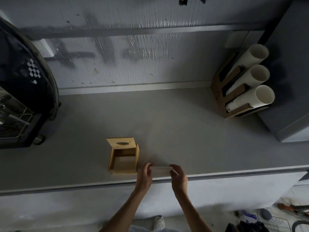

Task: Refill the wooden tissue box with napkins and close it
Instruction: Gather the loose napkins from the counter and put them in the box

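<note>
**A:** why's the wooden tissue box (123, 158) sitting wide open like that?

**B:** so it can be loaded. The lid (120, 143) is swung up and back on the far side, oval slot facing the camera, which leaves the whole top clear. As far as I can see, the inside looks bare — just the wood bottom. It's on the grey counter (184, 131), near the front edge, just left of the hands.

**A:** and the hands?

**B:** both on a flat stack of napkins (160, 170). Left hand (145, 176) has its fingers curled round the left end, right hand (178, 179) pinches the right end, thumb on top. Neither is open; both are closed on the stack. Holding it at both ends keeps the pile square so it doesn't fan out — my guess, anyway.

**A:** is it resting on the counter or lifted?

**B:** can't tell from this angle. It's right beside the box's near right corner, not over the opening yet.

**A:** so what's left?

**B:** pretty much everything, I'd say: shift the stack left over the opening, drop it in flat, then fold the lid down. The cup holder (234, 91) on the right isn't involved.
</note>
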Demonstrator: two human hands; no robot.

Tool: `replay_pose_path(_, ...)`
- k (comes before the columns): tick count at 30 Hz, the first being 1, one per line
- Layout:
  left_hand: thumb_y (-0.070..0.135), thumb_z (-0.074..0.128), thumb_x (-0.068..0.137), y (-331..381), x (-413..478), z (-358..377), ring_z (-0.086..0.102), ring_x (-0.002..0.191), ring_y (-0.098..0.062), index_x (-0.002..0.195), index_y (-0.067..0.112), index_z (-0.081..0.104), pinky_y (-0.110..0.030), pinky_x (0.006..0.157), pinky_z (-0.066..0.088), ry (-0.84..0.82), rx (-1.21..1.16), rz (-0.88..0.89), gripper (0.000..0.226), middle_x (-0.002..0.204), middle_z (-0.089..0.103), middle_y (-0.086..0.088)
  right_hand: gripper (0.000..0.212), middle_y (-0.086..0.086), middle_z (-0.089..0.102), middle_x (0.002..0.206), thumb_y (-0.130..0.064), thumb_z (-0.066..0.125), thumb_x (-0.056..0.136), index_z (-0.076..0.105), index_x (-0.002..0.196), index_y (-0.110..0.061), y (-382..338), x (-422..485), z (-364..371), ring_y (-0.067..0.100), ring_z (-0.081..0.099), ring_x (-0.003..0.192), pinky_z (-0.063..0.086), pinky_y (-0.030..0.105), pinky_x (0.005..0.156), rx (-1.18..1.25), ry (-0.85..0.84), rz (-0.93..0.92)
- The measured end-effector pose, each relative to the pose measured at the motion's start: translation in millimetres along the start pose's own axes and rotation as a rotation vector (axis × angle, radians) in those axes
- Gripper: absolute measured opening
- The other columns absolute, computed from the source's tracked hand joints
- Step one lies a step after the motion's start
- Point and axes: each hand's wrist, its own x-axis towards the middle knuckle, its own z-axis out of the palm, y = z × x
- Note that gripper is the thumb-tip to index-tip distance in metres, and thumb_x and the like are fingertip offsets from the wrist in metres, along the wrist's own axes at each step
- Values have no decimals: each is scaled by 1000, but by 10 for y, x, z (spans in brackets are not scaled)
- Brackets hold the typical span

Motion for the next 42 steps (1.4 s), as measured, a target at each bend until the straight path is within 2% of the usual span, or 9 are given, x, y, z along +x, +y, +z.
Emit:
replay_pose_path(3,13,51,95,-35,33,-14,57,108,-15,116,15,58,-21,89,45,39,-18,9,23,115,62,-4,25,-19,71,85,-4,64,87,66,92,-28,-58,14,-62,-5,66,84,47,7,69,-15,30,-11)
replay_pose_path(8,15,54,94,-100,41,8,60,104,-12,113,16,61,-11,85,46,48,-13,24,21,110,65,0,21,-9,72,92,-7,65,86,68,95,-26,-34,26,-100,-10,64,84,50,17,75,-78,4,-2)
replay_pose_path(13,13,58,91,-155,47,-10,62,102,-9,110,16,65,-15,91,47,35,13,77,20,108,69,2,15,-9,73,90,-8,66,86,71,96,-19,-42,10,-152,-16,62,83,45,4,69,-132,11,-21)
replay_pose_path(19,17,61,89,70,-108,-210,65,84,-5,100,16,67,-16,72,53,2,-130,67,12,92,70,3,24,-3,72,77,-4,69,83,68,92,-26,-273,-70,-365,1,65,67,51,18,65,-1,-32,38)
replay_pose_path(22,12,63,85,163,-243,-394,61,65,-12,86,10,69,-20,55,49,-88,-347,-116,6,72,66,0,21,1,70,72,-1,67,84,70,95,-19,-404,-213,-510,8,62,63,54,23,58,145,-136,169)
replay_pose_path(27,4,63,85,98,-335,-619,56,56,-18,89,-1,67,-24,52,46,-193,-449,-227,8,62,61,-9,18,3,71,74,-3,67,85,73,92,-19,-548,-409,-485,10,62,64,55,24,60,206,-157,271)
replay_pose_path(35,11,67,84,210,-198,-1088,64,61,-7,83,19,65,-18,56,50,-160,-321,-150,8,68,67,6,16,8,66,73,1,66,84,68,96,-9,-914,-448,-210,17,60,64,57,25,62,200,-169,214)
replay_pose_path(39,14,71,76,176,100,-1565,64,67,-17,81,16,64,-28,60,50,28,-119,-77,9,71,68,1,17,9,71,81,-4,71,81,67,86,-20,-1210,-273,338,24,68,68,60,44,71,54,-193,119)
replay_pose_path(42,13,65,78,88,244,-1788,60,70,-19,78,16,58,-31,63,45,157,91,-55,7,74,65,1,15,3,74,85,-14,72,80,65,92,-21,-1368,-195,805,21,70,72,59,38,69,-151,-169,22)
